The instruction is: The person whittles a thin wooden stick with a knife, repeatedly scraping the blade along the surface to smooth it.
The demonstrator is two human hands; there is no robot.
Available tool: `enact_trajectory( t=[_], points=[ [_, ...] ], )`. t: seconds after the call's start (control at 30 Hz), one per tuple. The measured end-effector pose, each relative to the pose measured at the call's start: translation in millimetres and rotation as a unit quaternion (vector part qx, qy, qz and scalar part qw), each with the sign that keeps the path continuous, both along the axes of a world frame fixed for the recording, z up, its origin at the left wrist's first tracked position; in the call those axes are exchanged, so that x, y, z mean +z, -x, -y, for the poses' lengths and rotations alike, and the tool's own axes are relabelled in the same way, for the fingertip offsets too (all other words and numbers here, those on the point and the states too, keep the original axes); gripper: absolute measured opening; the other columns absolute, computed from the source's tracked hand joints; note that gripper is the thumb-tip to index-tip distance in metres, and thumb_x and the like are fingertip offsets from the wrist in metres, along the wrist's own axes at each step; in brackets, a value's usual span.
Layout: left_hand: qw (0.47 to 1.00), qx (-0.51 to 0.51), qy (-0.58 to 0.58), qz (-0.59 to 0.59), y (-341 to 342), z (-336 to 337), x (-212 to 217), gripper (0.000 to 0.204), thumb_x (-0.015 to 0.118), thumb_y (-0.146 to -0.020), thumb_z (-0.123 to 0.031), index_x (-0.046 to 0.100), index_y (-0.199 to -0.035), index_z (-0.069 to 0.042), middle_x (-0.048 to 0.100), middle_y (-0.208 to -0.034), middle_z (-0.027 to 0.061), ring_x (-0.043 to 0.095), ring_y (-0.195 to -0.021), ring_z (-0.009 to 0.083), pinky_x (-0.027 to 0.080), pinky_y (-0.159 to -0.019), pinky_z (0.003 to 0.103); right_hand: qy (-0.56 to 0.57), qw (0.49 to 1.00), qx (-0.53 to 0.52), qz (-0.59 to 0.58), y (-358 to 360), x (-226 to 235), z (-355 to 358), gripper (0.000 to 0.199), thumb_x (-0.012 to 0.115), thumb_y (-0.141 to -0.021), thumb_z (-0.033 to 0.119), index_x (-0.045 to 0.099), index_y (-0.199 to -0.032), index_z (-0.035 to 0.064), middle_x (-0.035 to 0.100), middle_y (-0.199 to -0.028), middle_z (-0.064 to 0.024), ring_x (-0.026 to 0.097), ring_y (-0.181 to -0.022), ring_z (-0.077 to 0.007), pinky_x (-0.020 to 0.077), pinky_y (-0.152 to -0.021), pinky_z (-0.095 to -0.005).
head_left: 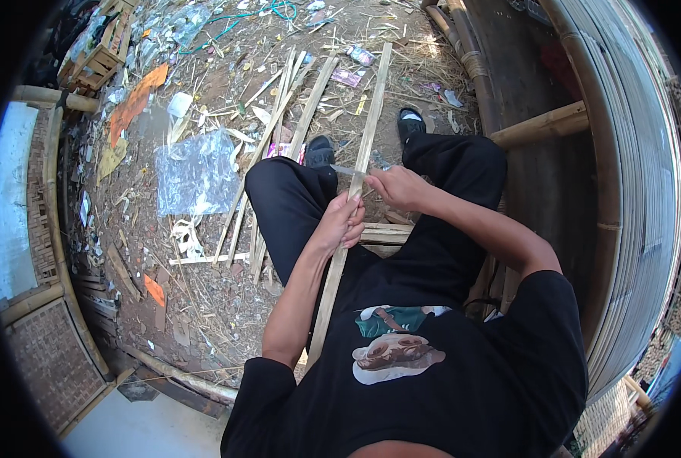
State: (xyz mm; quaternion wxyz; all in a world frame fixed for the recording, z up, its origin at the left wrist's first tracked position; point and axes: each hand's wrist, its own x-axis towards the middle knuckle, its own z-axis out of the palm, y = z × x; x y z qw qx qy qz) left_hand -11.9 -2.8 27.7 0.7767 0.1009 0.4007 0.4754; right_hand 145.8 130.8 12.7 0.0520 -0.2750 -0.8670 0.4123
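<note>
Head view: I have the long wooden strip (371,126) running upper centre to lower centre of frame, top leaning right. Left grip (342,221) is wrapped round it mid-frame. Right grip (398,188), just above and right, is clenched on a knife (346,170), handle hidden; the blade crosses the strip, tip pointing left.

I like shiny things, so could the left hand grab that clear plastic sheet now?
Probably not: the left hand is closed around a long wooden strip, and the bent left knee and loose strips lie between it and the clear plastic sheet.
</note>
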Motion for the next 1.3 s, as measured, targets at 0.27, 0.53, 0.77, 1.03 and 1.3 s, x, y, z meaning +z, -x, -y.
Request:
enact_trajectory(
  t=[0.27, 0.53, 0.77, 1.03, 1.3],
  points=[
    [0.997, 0.003, 0.015, 0.072, 4.6, 5.9, 5.7, 0.021, 0.037, -0.105, -0.025, 0.046, -0.095, -0.008, 0.032, -0.059, -0.0039, 0.025, -0.032, 0.0034, 0.023, -0.027, 0.02, 0.026, 0.999, -0.021, 0.032, -7.0, -10.1, -15.6, 0.046, 0.035, -0.103, 0.037, 0.06, -0.089, 0.0013, 0.06, -0.072, -0.0283, 0.059, -0.073, -0.0484, 0.0471, -0.066, -0.0544],
    [0.984, 0.011, 0.132, 0.118, 1.4, 26.2, 11.6, 0.02, 0.039, -0.105, -0.024, 0.05, -0.099, -0.008, 0.032, -0.06, -0.0046, 0.026, -0.035, 0.0034, 0.024, -0.029, 0.02, 0.125, 0.99, -0.023, 0.066, -8.1, -17.6, 23.1, 0.053, 0.032, -0.103, 0.038, 0.065, -0.091, -0.0014, 0.061, -0.076, -0.029, 0.06, -0.08, -0.0476, 0.0465, -0.075, -0.0544],
    [0.966, 0.045, 0.2, 0.157, 0.5, 33.2, -8.8, 0.026, 0.036, -0.105, -0.03, 0.048, -0.1, -0.008, 0.032, -0.06, -0.0047, 0.024, -0.035, 0.0033, 0.023, -0.029, 0.021, 0.176, 0.979, 0.006, 0.1, -0.8, -24.7, 43.6, 0.066, 0.031, -0.102, 0.047, 0.067, -0.08, -0.003, 0.062, -0.076, -0.0299, 0.06, -0.079, -0.049, 0.0482, -0.075, -0.0527],
    [0.967, 0.068, 0.159, 0.185, 2.9, 29.3, -8.4, 0.025, 0.035, -0.106, -0.028, 0.047, -0.098, -0.009, 0.032, -0.058, -0.0056, 0.025, -0.034, 0.0024, 0.026, -0.029, 0.02, 0.186, 0.974, 0.027, 0.128, -3.1, -13.4, 40.0, 0.062, 0.033, -0.102, 0.047, 0.066, -0.084, -0.0028, 0.062, -0.08, -0.0304, 0.061, -0.083, -0.0473, 0.0486, -0.074, -0.053],
    [0.984, 0.039, 0.106, 0.139, -1.9, 20.4, -12.3, 0.022, 0.037, -0.105, -0.025, 0.05, -0.096, -0.009, 0.033, -0.056, -0.0053, 0.026, -0.032, 0.0033, 0.028, -0.027, 0.021, 0.153, 0.987, 0.044, -0.02, -1.2, -6.0, 39.7, 0.059, 0.033, -0.102, 0.045, 0.067, -0.09, -0.0014, 0.062, -0.075, -0.0288, 0.059, -0.077, -0.0488, 0.0477, -0.071, -0.053]
  ],
)
